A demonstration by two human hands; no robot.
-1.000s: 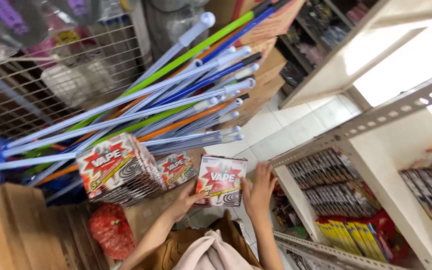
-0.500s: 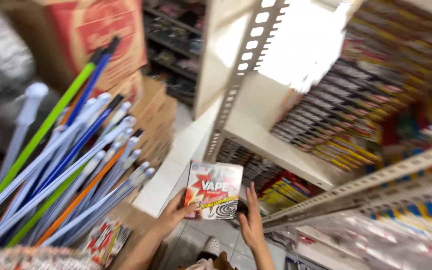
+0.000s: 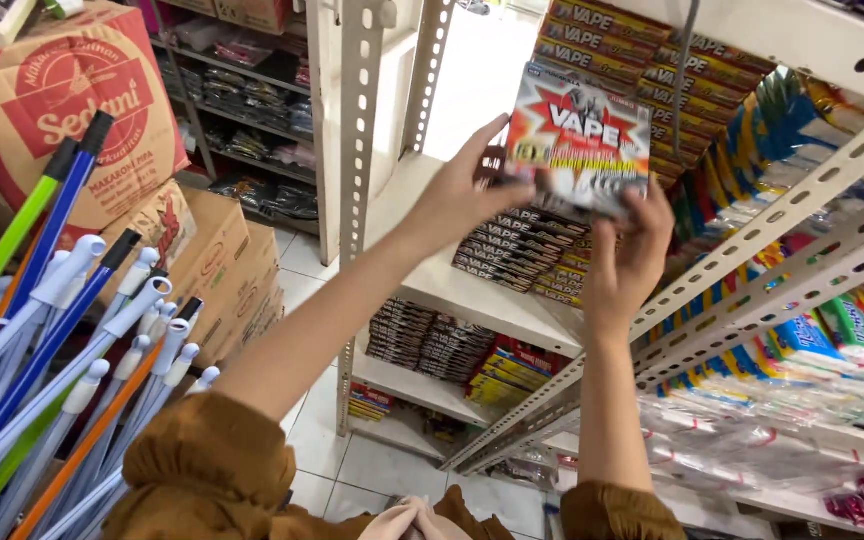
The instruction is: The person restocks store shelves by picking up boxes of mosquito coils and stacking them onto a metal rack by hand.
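Both hands hold a red box (image 3: 580, 140) up before the shelf (image 3: 512, 300): the left hand (image 3: 462, 195) grips its left edge, the right hand (image 3: 627, 260) pinches its lower right corner, above stacked packs (image 3: 522, 250).

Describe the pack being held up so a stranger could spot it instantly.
Start at the pale slotted-steel shelf unit in the middle of the shop, with flat packs stacked on it. Just above the stacks, the left hand and right hand grip one shrink-wrapped bundle of boxes. Unlike its shelved neighbours, it is raised, face-on, showing a red starburst.

Box (image 3: 580, 140) above shelf (image 3: 472, 295), between hands (image 3: 552, 225)
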